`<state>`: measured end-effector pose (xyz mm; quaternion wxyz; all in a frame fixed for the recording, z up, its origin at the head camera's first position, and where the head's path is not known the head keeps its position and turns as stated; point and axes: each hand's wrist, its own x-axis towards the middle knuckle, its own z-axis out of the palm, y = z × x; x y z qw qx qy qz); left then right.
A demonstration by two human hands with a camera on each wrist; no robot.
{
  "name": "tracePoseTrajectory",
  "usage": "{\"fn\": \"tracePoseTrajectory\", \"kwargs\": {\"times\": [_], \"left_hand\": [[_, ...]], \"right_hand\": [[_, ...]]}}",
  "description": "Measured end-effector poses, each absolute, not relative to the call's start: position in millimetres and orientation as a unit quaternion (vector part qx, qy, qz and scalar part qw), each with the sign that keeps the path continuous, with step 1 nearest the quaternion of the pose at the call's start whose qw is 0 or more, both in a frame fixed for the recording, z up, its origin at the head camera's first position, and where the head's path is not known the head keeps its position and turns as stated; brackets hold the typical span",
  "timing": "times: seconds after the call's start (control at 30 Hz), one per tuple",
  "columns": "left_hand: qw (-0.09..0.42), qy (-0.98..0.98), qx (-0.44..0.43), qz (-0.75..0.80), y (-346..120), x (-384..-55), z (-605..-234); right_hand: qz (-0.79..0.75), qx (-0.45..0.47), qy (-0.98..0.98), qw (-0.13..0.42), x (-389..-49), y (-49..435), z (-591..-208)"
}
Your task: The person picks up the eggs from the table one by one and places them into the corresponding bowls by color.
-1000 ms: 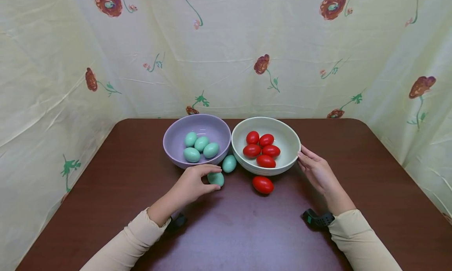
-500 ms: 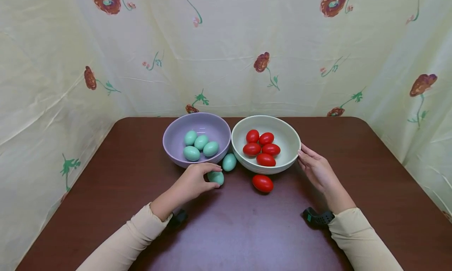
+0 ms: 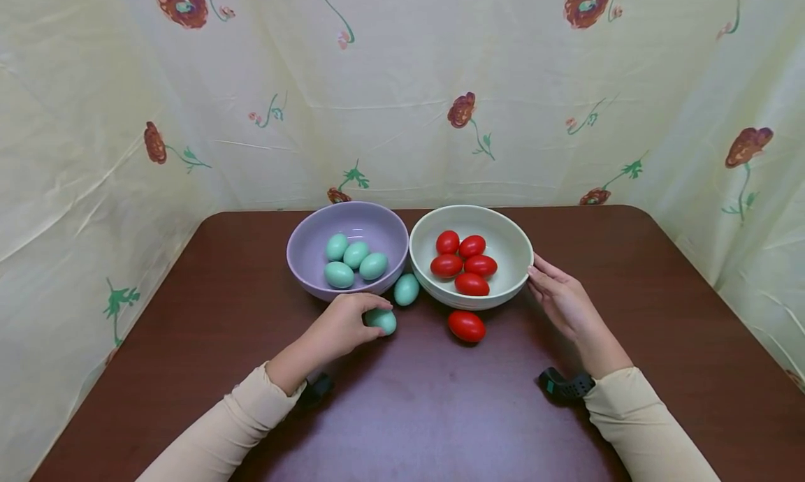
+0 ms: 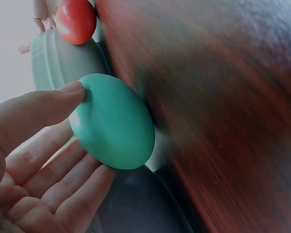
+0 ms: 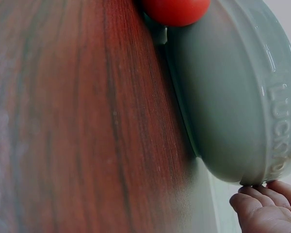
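Note:
In the head view my left hand pinches a mint-green egg in front of the purple bowl. The left wrist view shows its thumb on one side of this egg and the fingers against the other. My right hand touches the right side of the pale green bowl with extended fingertips. Several mint-green eggs lie in the purple bowl, and several red eggs in the pale one. A second loose green egg sits between the bowls' fronts.
One red egg lies on the brown table before the pale bowl. The two bowls stand side by side near the back edge, against a flowered curtain. Raised lettering marks the pale bowl's side in the right wrist view.
My left thumb and fingers have drawn in closer around the green egg. The right hand keeps its place at the pale bowl. The head view has shifted slightly.

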<state>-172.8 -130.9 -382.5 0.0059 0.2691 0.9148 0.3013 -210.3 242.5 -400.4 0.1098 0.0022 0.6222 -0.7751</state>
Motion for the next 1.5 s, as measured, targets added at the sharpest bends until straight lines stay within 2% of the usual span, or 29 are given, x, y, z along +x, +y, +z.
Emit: {"fn": "tracePoseTrajectory", "kwargs": {"times": [0.2,0.53,1.5], "left_hand": [[-0.003,0.918,0.280,0.281,-130.5,-173.8,-383.7],[0.028,0.923,0.264,0.279,-127.9,-172.9,-381.3],[0.038,0.922,0.234,0.305,-124.4,-172.3,-383.5]], "right_hand": [[-0.773,-0.002,0.625,0.109,-210.6,241.9,-399.3],[-0.774,0.011,0.623,0.113,-207.3,241.4,-397.3],[-0.776,0.001,0.621,0.109,-209.6,243.0,-398.8]]}}
